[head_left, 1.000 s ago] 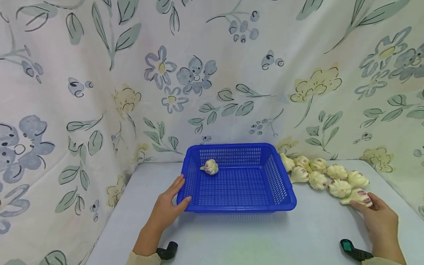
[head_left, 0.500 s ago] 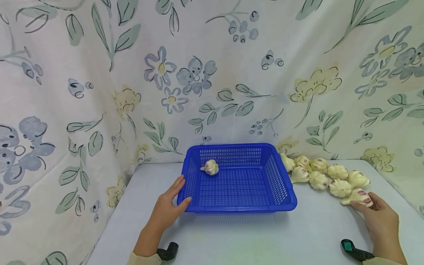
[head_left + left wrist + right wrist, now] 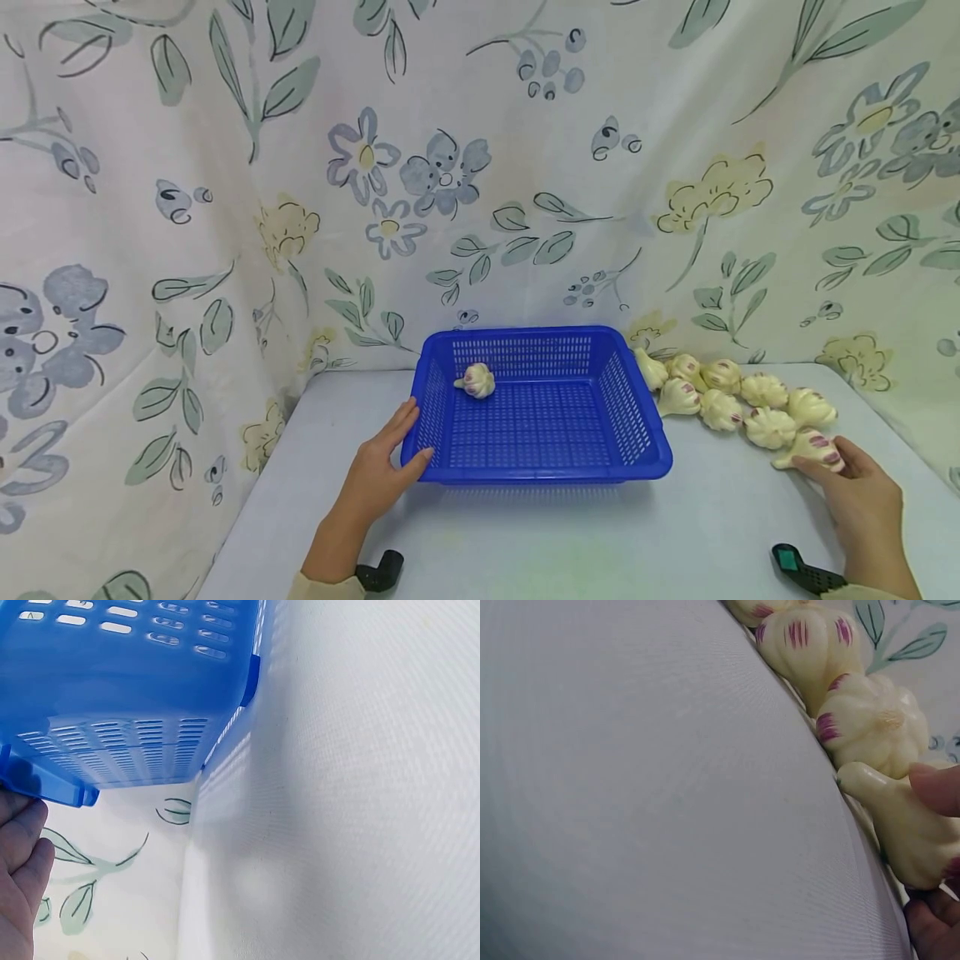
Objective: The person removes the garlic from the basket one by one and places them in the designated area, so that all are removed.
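A blue plastic basket (image 3: 536, 475) with slotted walls stands on the white table, and one garlic bulb (image 3: 478, 380) lies inside near its back left. My left hand (image 3: 386, 467) rests against the basket's left near corner, its fingers along the left rim and its thumb at the front rim. In the left wrist view the fingertips (image 3: 30, 817) touch the underside of the rim. At the right, my right hand (image 3: 862, 492) holds a purple-streaked garlic bulb (image 3: 911, 825) between thumb and fingers. That bulb is at the near end of the group, close to its neighbour.
Several more garlic bulbs (image 3: 722, 410) lie clustered on the table to the right of the basket. A floral curtain (image 3: 525, 167) hangs behind and along the sides of the table (image 3: 525, 550). Dark devices are strapped to both wrists.
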`<state>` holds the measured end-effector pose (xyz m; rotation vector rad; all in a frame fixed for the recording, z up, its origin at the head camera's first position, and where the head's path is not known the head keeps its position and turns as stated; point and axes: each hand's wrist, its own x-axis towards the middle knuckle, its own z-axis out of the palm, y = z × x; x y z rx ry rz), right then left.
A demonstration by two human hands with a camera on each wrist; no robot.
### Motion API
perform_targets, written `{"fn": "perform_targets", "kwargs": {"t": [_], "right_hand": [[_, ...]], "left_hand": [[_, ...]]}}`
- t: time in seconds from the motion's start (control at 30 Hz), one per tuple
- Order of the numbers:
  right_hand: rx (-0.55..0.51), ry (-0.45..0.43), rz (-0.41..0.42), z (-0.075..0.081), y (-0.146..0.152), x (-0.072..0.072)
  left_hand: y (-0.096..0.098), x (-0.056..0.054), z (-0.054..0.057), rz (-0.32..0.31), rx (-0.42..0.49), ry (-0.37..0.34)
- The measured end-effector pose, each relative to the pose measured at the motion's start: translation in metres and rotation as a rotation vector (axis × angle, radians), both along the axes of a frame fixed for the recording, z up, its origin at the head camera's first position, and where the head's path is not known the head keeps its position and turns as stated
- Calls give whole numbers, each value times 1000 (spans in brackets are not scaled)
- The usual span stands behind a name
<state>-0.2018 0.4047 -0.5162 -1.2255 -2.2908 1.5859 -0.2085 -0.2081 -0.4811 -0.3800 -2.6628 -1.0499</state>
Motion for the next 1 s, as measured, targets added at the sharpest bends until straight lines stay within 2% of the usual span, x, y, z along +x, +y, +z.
{"fn": "perform_targets", "kwargs": {"t": [0.37, 1.0], "right_hand": [[-15, 23, -35, 2, -6, 1], [2, 46, -34, -1, -3, 0]], "left_hand": [[1, 1, 1, 7, -1, -9], [1, 2, 4, 8, 6, -25]]}}
